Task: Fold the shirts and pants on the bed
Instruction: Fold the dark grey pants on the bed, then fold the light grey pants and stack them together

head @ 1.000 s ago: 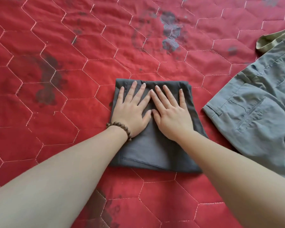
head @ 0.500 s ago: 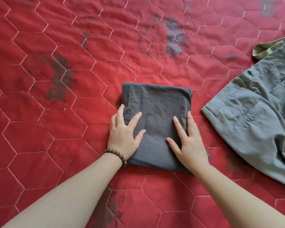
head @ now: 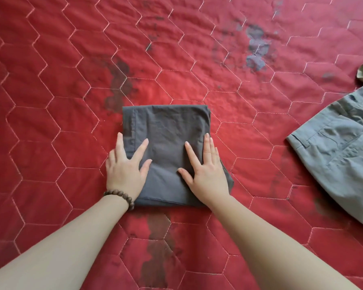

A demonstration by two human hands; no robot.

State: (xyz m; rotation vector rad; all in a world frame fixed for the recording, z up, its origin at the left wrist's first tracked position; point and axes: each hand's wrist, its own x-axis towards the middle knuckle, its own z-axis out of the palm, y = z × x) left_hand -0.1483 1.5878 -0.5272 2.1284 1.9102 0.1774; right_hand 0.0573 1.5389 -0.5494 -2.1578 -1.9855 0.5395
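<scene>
Your left hand [head: 124,170] and right hand [head: 205,174] lie flat, fingers spread, on the folded dark pants [head: 168,143] in the middle of the bed [head: 50,101]. The pants reach toward 12 o'clock from your fingers. Gray pants [head: 340,164] lie at 3 o'clock.

lighting even and soft, moderately bright, with no hard shadows. a brighter, slightly washed patch sits on the red quilt [head: 176,91] just beyond the folded dark grey cloth [head: 168,130]. thin soft shadows lie under both forearms and along the near edge of the cloth. no glare spots. focus sharp at centre: stitching and fabric weave read clearly. wide-angle bending shows toward the edges, where the hexagon seams curve. the forearms at the bottom look smoothed and low in detail. colours saturated.
</scene>
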